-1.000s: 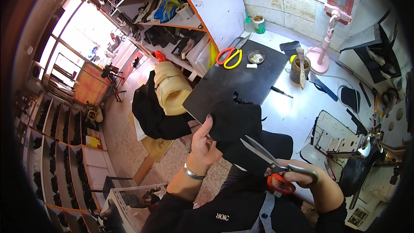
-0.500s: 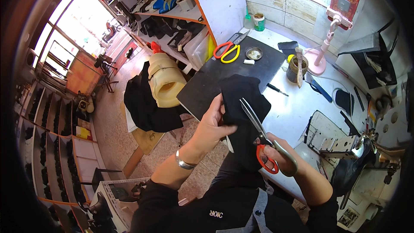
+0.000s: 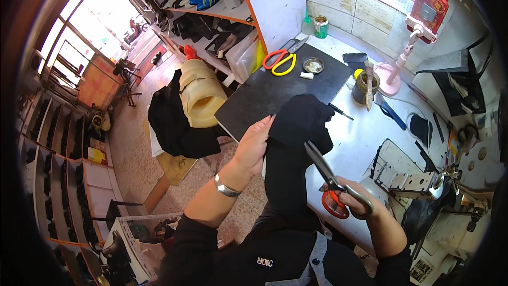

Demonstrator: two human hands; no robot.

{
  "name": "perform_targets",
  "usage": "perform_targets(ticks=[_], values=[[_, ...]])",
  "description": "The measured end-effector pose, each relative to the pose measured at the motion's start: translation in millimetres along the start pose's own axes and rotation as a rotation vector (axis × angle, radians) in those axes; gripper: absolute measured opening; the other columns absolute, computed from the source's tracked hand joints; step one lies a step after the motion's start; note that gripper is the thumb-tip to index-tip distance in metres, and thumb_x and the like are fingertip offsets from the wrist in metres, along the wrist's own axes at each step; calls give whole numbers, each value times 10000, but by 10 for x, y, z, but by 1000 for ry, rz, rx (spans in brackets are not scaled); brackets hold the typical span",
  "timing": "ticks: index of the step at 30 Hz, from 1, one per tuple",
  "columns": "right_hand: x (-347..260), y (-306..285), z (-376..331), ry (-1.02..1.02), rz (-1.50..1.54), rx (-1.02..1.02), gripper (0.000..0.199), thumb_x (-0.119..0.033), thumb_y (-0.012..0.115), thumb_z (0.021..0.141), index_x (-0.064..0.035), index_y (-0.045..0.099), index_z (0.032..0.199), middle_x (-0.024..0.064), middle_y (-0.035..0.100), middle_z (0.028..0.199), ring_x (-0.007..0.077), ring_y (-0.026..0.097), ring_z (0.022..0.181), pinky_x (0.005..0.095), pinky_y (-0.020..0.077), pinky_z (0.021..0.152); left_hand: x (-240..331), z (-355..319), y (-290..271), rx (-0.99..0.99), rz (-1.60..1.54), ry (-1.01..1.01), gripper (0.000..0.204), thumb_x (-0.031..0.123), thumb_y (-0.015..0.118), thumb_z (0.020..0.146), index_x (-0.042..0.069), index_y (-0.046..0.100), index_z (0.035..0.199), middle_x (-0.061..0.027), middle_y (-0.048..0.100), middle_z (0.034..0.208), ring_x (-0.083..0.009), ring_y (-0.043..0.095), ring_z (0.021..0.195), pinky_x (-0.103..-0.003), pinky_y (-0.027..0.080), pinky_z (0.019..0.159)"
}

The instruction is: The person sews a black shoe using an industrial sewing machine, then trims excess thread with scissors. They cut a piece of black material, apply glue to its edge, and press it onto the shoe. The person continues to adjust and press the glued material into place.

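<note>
A piece of black cloth point(image 3: 291, 153) hangs in front of me, its upper end over the dark board and its lower end near my lap. My left hand point(image 3: 253, 145) grips its left edge, fingertips partly hidden behind the fabric. A sliver of something pale shows below that hand; I cannot make out what it is. In my right hand point(image 3: 357, 198) are scissors point(image 3: 324, 168) with one red handle loop and dark blades. The blades look nearly closed and point up and left, beside the cloth's right edge.
On the white table point(image 3: 338, 145) lies a dark board point(image 3: 246, 108) with red-and-yellow-handled scissors point(image 3: 282, 62), a small metal dish point(image 3: 313, 65) and a white block point(image 3: 306, 76). A brush stands in a jar point(image 3: 364, 91). Right is a sewing machine point(image 3: 418, 182); left, a cream roll point(image 3: 201, 95).
The scissors have moved down and right, off the cloth, and their blades have come closer together. The cloth is turned and spread wider, with my left hand slightly higher along its edge.
</note>
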State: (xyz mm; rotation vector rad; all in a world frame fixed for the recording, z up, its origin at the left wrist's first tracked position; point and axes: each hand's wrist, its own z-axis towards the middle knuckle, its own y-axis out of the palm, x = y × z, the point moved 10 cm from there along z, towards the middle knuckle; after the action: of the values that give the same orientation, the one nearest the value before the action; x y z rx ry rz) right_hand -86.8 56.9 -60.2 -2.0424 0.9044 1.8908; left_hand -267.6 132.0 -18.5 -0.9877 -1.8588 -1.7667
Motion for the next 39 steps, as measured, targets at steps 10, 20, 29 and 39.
perform_targets(ticks=[10,20,29,39], values=[[32,179,78,41,58,-181,599,-536,487,925,16,521,1157,21,555,732,89,500,597,208,380,565,-103,9,-161,-91,-54,-210,312,204,397,1023,-4,536,1209,-107,615,1167,-184,625,1016,-321,516,908],[281,179,248,110,399,-284,671,-525,452,939,16,379,1329,85,617,949,118,580,661,214,439,611,-130,44,-158,-181,-246,-305,384,272,428,1014,-24,508,1245,-141,600,1217,-211,627,1053,-349,513,927],[330,45,378,150,390,-248,660,-539,433,943,-4,376,1327,80,609,958,130,593,715,236,467,605,-312,192,-456,-158,-169,-363,386,242,384,1025,-46,490,1258,-164,597,1212,-269,620,1073,-391,519,929],[176,-193,391,201,226,-184,703,-615,422,921,-14,405,1286,45,607,944,114,576,697,223,449,560,-327,401,-497,-206,-137,-332,355,239,431,1015,-28,539,1222,-126,623,1181,-224,634,1048,-347,538,902]])
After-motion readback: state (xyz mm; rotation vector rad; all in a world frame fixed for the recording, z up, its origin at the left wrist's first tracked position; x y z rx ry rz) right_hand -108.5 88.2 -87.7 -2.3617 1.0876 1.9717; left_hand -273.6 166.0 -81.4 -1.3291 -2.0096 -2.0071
